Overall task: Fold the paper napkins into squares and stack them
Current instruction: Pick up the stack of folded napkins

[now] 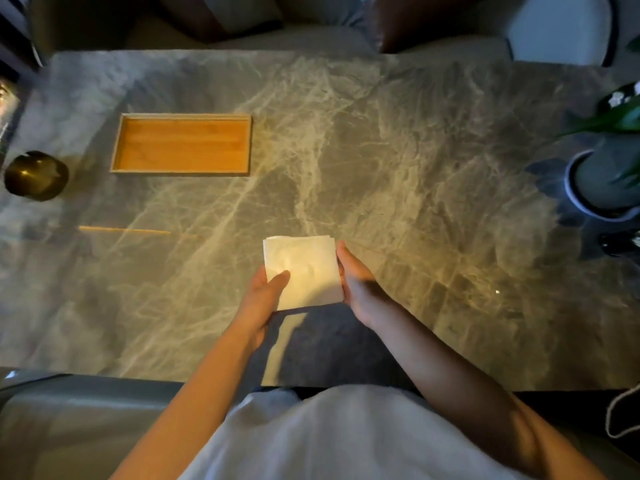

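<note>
— What's over on the left of the marble table (pixel 415 150)?

— A round brass-coloured pot (pixel 36 175) right at the left edge. Just to its right, towards the far left corner, lies a shallow rectangular wooden tray (pixel 180 145) with nothing in it. Nearer to us than the tray, a thin pale-wood strip (pixel 124 230) lies flat on the top, running parallel to the near edge.

— And the person?

— Seated at the middle of the near edge, both bare forearms reaching out over the table. The left hand (pixel 265 292) pinches the near left corner of a folded white napkin (pixel 304 265), with the thumb pressed on top and the fingers tucked underneath.

— So where is that napkin exactly?

— Between the two hands, near the middle of the near edge. It looks square, with one corner tipped slightly towards the tray. From the dark shadow it throws on the stone below, it seems to be held a little above the top rather than lying on it. Several layers show along its far edge, but I cannot tell whether it is one napkin or several.

— The other hand?

— The right hand (pixel 358 289) holds the napkin's right edge, with the thumb laid along it and the fingers hidden beneath the paper.

— Anything further right?

— A grey plant pot (pixel 595 188) with green leaves stands at the right edge, and a dark glossy object (pixel 620 242) sits just nearer than it, too dim to identify.
</note>
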`<action>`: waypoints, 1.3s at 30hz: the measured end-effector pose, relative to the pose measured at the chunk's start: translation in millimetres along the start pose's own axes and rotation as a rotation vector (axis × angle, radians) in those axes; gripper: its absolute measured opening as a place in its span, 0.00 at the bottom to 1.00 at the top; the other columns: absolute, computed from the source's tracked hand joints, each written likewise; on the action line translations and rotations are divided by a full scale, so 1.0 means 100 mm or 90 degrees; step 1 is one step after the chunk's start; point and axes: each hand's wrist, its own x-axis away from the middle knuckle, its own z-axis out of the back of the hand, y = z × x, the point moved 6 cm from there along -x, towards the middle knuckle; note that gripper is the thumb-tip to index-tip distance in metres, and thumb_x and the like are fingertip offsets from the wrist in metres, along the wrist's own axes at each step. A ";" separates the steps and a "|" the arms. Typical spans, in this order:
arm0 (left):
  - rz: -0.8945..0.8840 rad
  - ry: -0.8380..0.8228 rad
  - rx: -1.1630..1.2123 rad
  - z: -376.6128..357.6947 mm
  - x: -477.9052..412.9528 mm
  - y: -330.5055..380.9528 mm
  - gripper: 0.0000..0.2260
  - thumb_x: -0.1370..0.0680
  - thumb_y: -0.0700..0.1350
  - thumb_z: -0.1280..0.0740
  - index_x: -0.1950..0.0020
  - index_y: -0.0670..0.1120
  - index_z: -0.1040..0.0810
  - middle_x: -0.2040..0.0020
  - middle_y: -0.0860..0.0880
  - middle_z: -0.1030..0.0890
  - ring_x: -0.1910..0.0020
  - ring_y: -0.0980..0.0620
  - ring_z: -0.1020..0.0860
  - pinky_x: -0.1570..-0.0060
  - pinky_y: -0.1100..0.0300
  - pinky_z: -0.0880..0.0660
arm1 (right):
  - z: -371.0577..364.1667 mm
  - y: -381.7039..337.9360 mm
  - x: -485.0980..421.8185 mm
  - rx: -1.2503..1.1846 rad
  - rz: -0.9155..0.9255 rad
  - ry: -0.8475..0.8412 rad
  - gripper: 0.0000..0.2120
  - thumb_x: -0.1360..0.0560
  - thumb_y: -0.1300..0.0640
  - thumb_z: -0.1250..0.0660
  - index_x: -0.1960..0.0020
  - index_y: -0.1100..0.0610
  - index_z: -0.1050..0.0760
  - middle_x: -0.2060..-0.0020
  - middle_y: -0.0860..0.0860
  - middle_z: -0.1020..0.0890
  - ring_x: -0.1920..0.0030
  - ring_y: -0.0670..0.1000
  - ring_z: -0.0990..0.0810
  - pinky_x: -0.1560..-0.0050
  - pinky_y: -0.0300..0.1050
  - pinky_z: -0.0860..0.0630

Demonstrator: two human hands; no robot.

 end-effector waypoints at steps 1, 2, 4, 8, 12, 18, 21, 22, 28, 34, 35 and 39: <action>-0.012 0.005 -0.009 0.07 -0.04 0.06 0.11 0.21 0.40 0.39 0.39 0.47 0.26 0.48 0.44 0.17 0.53 0.47 0.18 0.61 0.56 0.20 | -0.11 -0.03 -0.06 0.000 0.008 0.004 0.23 0.20 0.41 0.45 0.31 0.51 0.30 0.35 0.53 0.23 0.36 0.54 0.25 0.31 0.57 0.31; -0.023 0.015 -0.023 0.15 -0.09 0.13 0.12 0.20 0.41 0.40 0.37 0.46 0.27 0.45 0.43 0.18 0.50 0.45 0.19 0.58 0.53 0.20 | -0.22 -0.06 -0.13 0.007 0.019 0.010 0.21 0.20 0.43 0.45 0.31 0.51 0.31 0.34 0.52 0.25 0.34 0.53 0.27 0.30 0.57 0.33; -0.040 0.050 -0.048 0.33 -0.22 0.26 0.15 0.20 0.41 0.40 0.34 0.45 0.30 0.41 0.42 0.21 0.44 0.43 0.21 0.46 0.46 0.22 | -0.42 -0.13 -0.26 0.029 0.047 0.017 0.15 0.19 0.49 0.44 0.35 0.51 0.30 0.37 0.50 0.25 0.37 0.51 0.26 0.31 0.53 0.32; -0.076 0.106 -0.046 0.64 -0.49 0.53 0.13 0.21 0.40 0.41 0.36 0.43 0.31 0.40 0.40 0.23 0.46 0.44 0.22 0.49 0.49 0.25 | -0.79 -0.34 -0.48 0.056 0.083 0.021 0.08 0.20 0.55 0.43 0.43 0.53 0.29 0.53 0.49 0.23 0.53 0.48 0.23 0.48 0.47 0.26; -0.080 0.134 -0.047 0.93 -0.81 0.86 0.14 0.20 0.41 0.42 0.35 0.43 0.31 0.41 0.40 0.23 0.49 0.47 0.22 0.50 0.51 0.24 | -1.10 -0.63 -0.66 0.045 0.075 0.001 0.12 0.18 0.50 0.46 0.46 0.54 0.27 0.56 0.51 0.21 0.57 0.49 0.21 0.58 0.44 0.25; -0.114 0.125 -0.074 1.15 -1.30 1.41 0.16 0.21 0.36 0.45 0.34 0.42 0.32 0.42 0.44 0.25 0.49 0.49 0.25 0.61 0.63 0.26 | -1.45 -1.11 -1.03 0.030 0.064 -0.002 0.19 0.17 0.45 0.51 0.40 0.54 0.27 0.51 0.50 0.19 0.54 0.48 0.20 0.55 0.44 0.24; -0.138 0.139 -0.081 1.20 -1.55 1.65 0.18 0.22 0.33 0.45 0.32 0.40 0.35 0.42 0.43 0.27 0.49 0.49 0.27 0.67 0.71 0.27 | -1.62 -1.35 -1.18 0.058 0.079 0.012 0.17 0.18 0.44 0.52 0.48 0.49 0.27 0.54 0.47 0.19 0.56 0.45 0.20 0.61 0.40 0.24; -0.147 0.143 -0.080 1.21 -1.64 1.71 0.18 0.22 0.33 0.45 0.32 0.39 0.35 0.42 0.42 0.27 0.49 0.49 0.28 0.66 0.71 0.27 | -1.67 -1.41 -1.24 0.069 0.082 0.018 0.17 0.18 0.44 0.52 0.50 0.48 0.27 0.55 0.46 0.19 0.57 0.45 0.20 0.63 0.39 0.25; -0.181 0.171 -0.150 1.27 -2.03 1.93 0.18 0.23 0.33 0.43 0.32 0.39 0.35 0.44 0.41 0.26 0.48 0.48 0.27 0.63 0.74 0.29 | -1.83 -1.65 -1.55 0.138 0.096 0.047 0.20 0.18 0.44 0.53 0.40 0.54 0.29 0.44 0.52 0.20 0.48 0.48 0.22 0.57 0.43 0.26; -0.157 0.141 -0.224 1.34 -2.25 1.95 0.20 0.24 0.40 0.39 0.32 0.42 0.36 0.38 0.41 0.26 0.39 0.42 0.27 0.39 0.46 0.28 | -1.83 -1.70 -1.72 0.162 0.110 0.059 0.13 0.18 0.45 0.51 0.53 0.45 0.30 0.55 0.40 0.25 0.54 0.39 0.26 0.48 0.44 0.29; -0.154 0.146 -0.256 1.35 -2.27 1.95 0.20 0.24 0.42 0.38 0.32 0.43 0.35 0.38 0.41 0.26 0.39 0.42 0.27 0.39 0.43 0.28 | -1.82 -1.69 -1.74 0.168 0.113 0.060 0.12 0.18 0.44 0.51 0.53 0.45 0.32 0.56 0.39 0.26 0.54 0.38 0.27 0.45 0.45 0.29; -0.174 0.158 -0.310 1.35 -2.26 1.95 0.22 0.25 0.43 0.37 0.32 0.44 0.35 0.38 0.41 0.25 0.39 0.41 0.27 0.39 0.42 0.28 | -1.80 -1.66 -1.74 0.176 0.130 0.050 0.10 0.18 0.44 0.50 0.44 0.47 0.35 0.53 0.40 0.26 0.53 0.37 0.28 0.45 0.44 0.29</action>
